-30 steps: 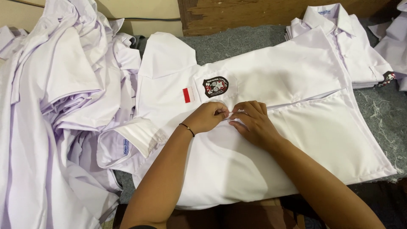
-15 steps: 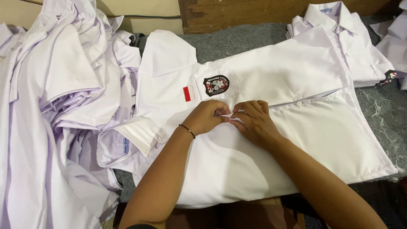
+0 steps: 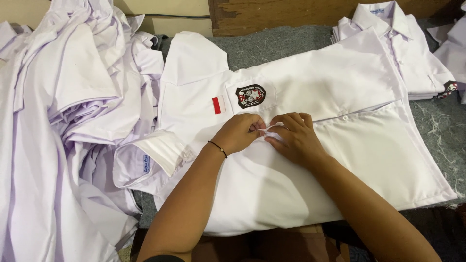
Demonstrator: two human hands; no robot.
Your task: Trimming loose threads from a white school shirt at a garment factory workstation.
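The white shirt (image 3: 301, 160) lay flat across the grey tabletop (image 3: 437, 121), front up. The left hand (image 3: 238, 133) pinched the front edge near the middle, and the right hand (image 3: 293, 138) gripped the facing edge, fingertips touching. Doing it well likely meant keeping both edges level and taut. A heap of shirts (image 3: 63, 121) lay to the left.

A work table covered in grey felt-like cloth (image 3: 291, 46), flecked with loose threads at its right side, fills most of the view. Behind it runs a pale cream wall (image 3: 174, 9) with a dark cable (image 3: 179, 16) along its base, beside a rough, worn wooden panel (image 3: 286, 14). Even indoor light falls from above, casting soft shadows. A brown wooden edge (image 3: 272, 245) shows at the table's near side.
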